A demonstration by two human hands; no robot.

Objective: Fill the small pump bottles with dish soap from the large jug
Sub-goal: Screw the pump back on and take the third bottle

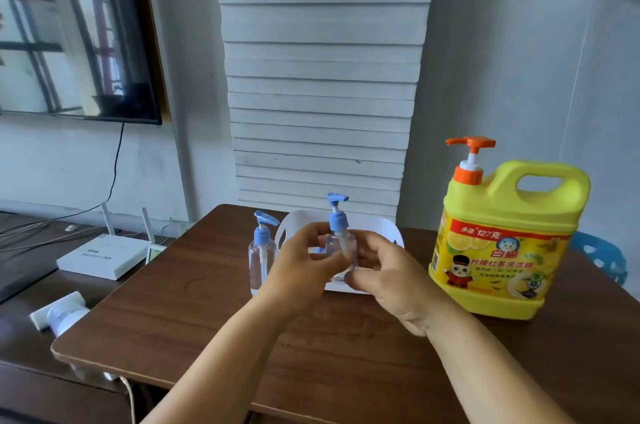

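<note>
Basically we hold one clear pump bottle [341, 250] upright in front of the white tray [394, 233], left hand [298, 264] and right hand [384, 274] both curled round its body. It looks empty, blue pump [337, 212] on. A second pump bottle [261, 257] stands just left of the tray, also apparently empty. Yellow soap jug [502, 243] sits well right of the tray, orange pump on, untouched. We judge filling not started: caps off, then soap into both.

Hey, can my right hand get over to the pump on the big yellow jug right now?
Probably not yet: the right hand is holding the small bottle. The path to the jug's pump looks open.
</note>
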